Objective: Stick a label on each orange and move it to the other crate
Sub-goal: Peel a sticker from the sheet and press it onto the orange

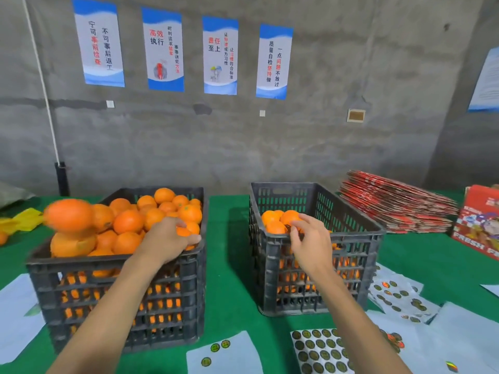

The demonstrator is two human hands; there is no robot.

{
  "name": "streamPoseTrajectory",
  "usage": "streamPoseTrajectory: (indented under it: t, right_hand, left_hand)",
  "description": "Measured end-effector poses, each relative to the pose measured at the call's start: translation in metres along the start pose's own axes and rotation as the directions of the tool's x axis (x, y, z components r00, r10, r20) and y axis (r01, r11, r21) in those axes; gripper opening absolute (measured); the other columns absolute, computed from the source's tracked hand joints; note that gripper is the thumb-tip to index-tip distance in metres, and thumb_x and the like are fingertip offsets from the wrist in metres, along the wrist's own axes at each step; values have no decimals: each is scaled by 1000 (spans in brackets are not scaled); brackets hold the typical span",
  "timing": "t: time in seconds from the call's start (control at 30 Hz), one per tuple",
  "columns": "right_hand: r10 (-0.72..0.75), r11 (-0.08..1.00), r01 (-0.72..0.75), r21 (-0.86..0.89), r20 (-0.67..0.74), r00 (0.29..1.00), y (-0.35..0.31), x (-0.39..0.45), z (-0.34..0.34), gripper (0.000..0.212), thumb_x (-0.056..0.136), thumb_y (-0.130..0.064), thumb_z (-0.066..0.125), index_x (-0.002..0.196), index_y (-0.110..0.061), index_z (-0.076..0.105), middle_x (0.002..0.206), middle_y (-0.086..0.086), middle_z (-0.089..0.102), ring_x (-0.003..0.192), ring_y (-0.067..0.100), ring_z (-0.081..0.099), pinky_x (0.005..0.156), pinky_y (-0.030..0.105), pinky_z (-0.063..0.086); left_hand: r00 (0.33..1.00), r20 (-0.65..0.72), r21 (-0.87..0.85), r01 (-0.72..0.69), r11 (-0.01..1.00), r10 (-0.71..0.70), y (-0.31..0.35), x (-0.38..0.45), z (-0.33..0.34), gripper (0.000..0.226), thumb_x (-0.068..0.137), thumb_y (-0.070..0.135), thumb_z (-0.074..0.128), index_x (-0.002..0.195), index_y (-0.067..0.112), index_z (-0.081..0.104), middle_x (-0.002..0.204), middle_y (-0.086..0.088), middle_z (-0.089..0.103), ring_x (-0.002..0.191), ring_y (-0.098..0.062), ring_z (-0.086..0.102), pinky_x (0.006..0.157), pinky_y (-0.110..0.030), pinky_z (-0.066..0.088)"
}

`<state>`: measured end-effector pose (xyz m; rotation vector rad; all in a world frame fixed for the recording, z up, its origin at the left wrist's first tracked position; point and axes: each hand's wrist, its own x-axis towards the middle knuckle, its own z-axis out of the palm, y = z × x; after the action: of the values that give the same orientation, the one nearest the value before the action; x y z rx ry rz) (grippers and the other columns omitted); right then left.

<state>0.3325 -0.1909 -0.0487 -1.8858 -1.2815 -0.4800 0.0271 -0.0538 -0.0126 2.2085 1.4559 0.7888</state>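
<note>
1. Head view, crates. Left black slatted plastic crate point(118, 300), heaped above its rim with unlabelled-looking round oranges point(128, 221); right black slatted plastic crate point(318, 268), holding a lower layer of oranges point(275, 225) well below its rim.
2. Hands. Left hand point(168, 240) reaches over the full crate, fingers curled round one orange point(185, 232) at its near right corner. Right hand point(307, 238) hovers at the right crate's near wall, fingertips drawn together (whether they pinch a label, I cannot tell).
3. Progress, judged. A minor share moved; most fruit remains to label and shift.
4. Supplies. White backing sheet of round dark-green labels point(321, 352) near the front edge, largely full; further part-used sheets point(399, 298) to the right.
5. Surface and room. Green cloth-covered table point(229, 265); grey concrete wall point(351, 76) with blue-and-white posters point(220, 55); stack of flat red cartons point(397, 203) at right.
</note>
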Motion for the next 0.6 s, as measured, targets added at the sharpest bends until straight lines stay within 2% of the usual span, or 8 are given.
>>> streamPoseTrajectory:
  t: [0.07, 0.13, 0.2, 0.27, 0.37, 0.43, 0.5, 0.6]
  right_hand:
    - [-106, 992, 111, 54, -84, 991, -12, -18, 7, 21, 97, -16, 63, 112, -11, 77, 129, 4, 68, 124, 24, 59, 112, 40, 39]
    - [-200, 973, 215, 79, -166, 966, -28, -39, 17, 18, 94, -13, 68, 108, -13, 77, 123, 1, 71, 118, 20, 62, 107, 37, 41]
    - [-239, 954, 267, 135, -197, 951, -43, -62, 31, 17, 93, -14, 68, 108, -15, 77, 120, -4, 72, 114, 14, 62, 104, 34, 43]
    - [-251, 936, 282, 208, -163, 954, -57, -86, 46, 17, 93, -17, 66, 107, -18, 76, 116, -8, 72, 110, 11, 63, 100, 29, 42]
    - [-242, 933, 228, 277, 18, 970, -71, -125, 66, 13, 95, -21, 66, 105, -21, 74, 107, -11, 72, 102, 13, 63, 93, 31, 44]
    - [-235, 932, 169, 322, 178, 956, -72, -149, 80, 14, 96, -28, 67, 105, -22, 76, 106, -12, 73, 100, 12, 62, 92, 37, 46]
    - [-228, 932, 98, 348, 356, 906, -72, -170, 93, 22, 97, -37, 67, 111, -23, 77, 111, -12, 72, 104, 11, 60, 97, 37, 44]
    - [-216, 949, 36, 314, 560, 800, -72, -193, 107, 25, 98, -40, 64, 113, -25, 77, 117, -10, 70, 107, 12, 58, 101, 37, 42]
  left_hand:
    - [979, -186, -63, -91, 994, 78, 0, -13, 9, 67, 83, 54, 79, 136, 14, 65, 135, -12, 67, 125, -32, 60, 99, -44, 51]
    - [927, -365, -278, -196, 940, 85, 3, -33, 19, 63, 80, 59, 79, 133, 27, 68, 130, -4, 70, 119, -23, 64, 96, -40, 54]
    - [897, -440, -512, -291, 808, 44, 5, -53, 31, 62, 76, 67, 79, 129, 38, 68, 127, 10, 70, 115, -7, 65, 95, -29, 55]
    - [884, -465, -609, -353, 710, 40, 7, -74, 43, 61, 72, 70, 79, 126, 43, 68, 127, 16, 69, 115, -3, 65, 92, -25, 56]
    - [871, -488, -678, -422, 602, 62, 1, -104, 62, 57, 76, 63, 81, 127, 39, 69, 132, 13, 66, 123, -15, 64, 93, -26, 56]
    - [861, -507, -679, -433, 592, 48, -11, -122, 75, 53, 79, 59, 81, 127, 38, 70, 133, 10, 66, 124, -18, 64, 92, -24, 56]
    - [888, -461, -721, -367, 587, -11, -27, -138, 88, 47, 80, 53, 82, 124, 44, 70, 131, 11, 68, 122, -15, 65, 90, -22, 56]
    - [950, -283, -805, -159, 572, -135, -50, -154, 110, 42, 80, 48, 83, 120, 49, 71, 125, 18, 70, 114, -3, 68, 86, -21, 58]
